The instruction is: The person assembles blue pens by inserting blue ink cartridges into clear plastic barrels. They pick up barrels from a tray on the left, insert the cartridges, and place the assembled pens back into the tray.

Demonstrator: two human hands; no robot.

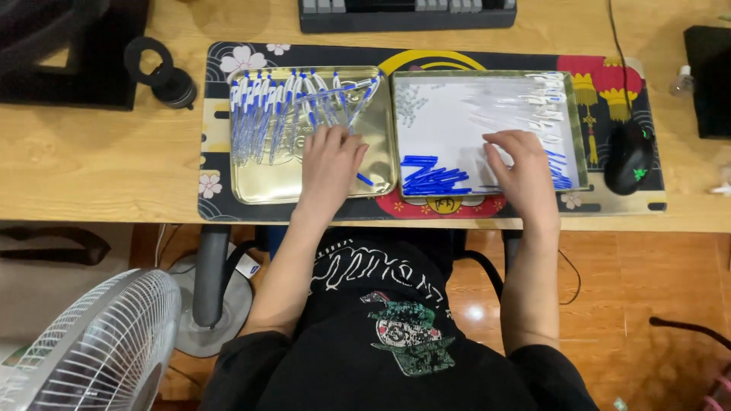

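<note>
1. Wooden table [91, 164], pale grain, runs the full width of the view; a dark keyboard [407, 14] sits at its far edge.
2. Dark patterned desk mat [217, 175] with flowers and lanterns lies on the table under both trays.
3. Gold metal tray [266, 183], left on the mat. Assembled pens [263, 114] with blue caps are spread across its far half; one loose blue piece lies near its front right corner.
4. Second tray [457, 125], lined white, just beside the first on the right. Blue refills [434, 179] are heaped at its front left, clear pen barrels [533, 103] at its far right, small springs at its far left.
5. Black mouse [629, 156] rests right of the second tray, on the mat.
6. Left hand [329, 164] lies palm down in the gold tray, fingers loosely spread and touching the nearest pens; cannot tell whether they grip one.
7. Right hand [521, 171] lies palm down in the white tray, fingers curled near the clear barrels; any hold is hidden.
</note>
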